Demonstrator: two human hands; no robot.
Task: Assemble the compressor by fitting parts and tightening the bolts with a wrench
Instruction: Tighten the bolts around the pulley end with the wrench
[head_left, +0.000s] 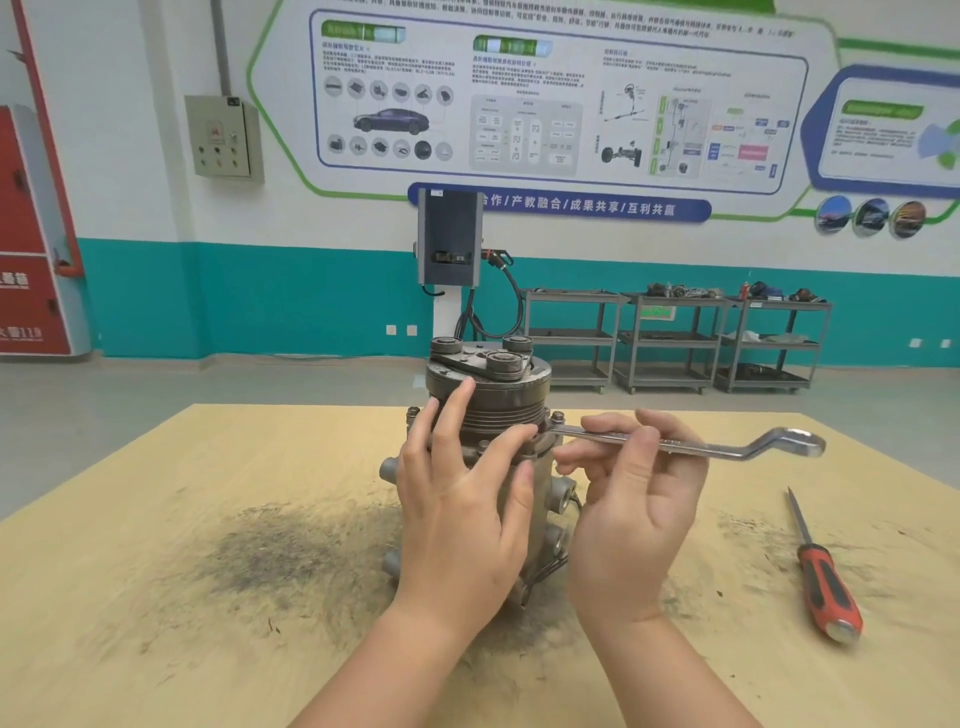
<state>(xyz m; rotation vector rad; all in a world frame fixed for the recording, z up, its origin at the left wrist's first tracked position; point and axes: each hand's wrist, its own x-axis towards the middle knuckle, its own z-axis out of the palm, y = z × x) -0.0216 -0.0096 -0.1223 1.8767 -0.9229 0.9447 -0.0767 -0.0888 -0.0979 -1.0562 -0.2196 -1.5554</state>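
A grey metal compressor (488, 395) stands upright in the middle of the wooden table (156, 571), pulley end up. My left hand (462, 499) rests on its front with straight fingers touching the ribbed pulley and flange. A silver ring wrench (727, 447) lies level to the right, its left end at a bolt on the flange near my left fingertips. My right hand (634, 499) holds the wrench shaft between thumb and curled fingers, palm facing me. Other flange bolts (557, 415) stick up around the rim.
A red-handled screwdriver (823, 577) lies on the table at the right. Dark grime stains the tabletop (270, 556) left of the compressor. Beyond the table stand a charging post (450, 244) and grey shelf carts (670, 338) along the wall.
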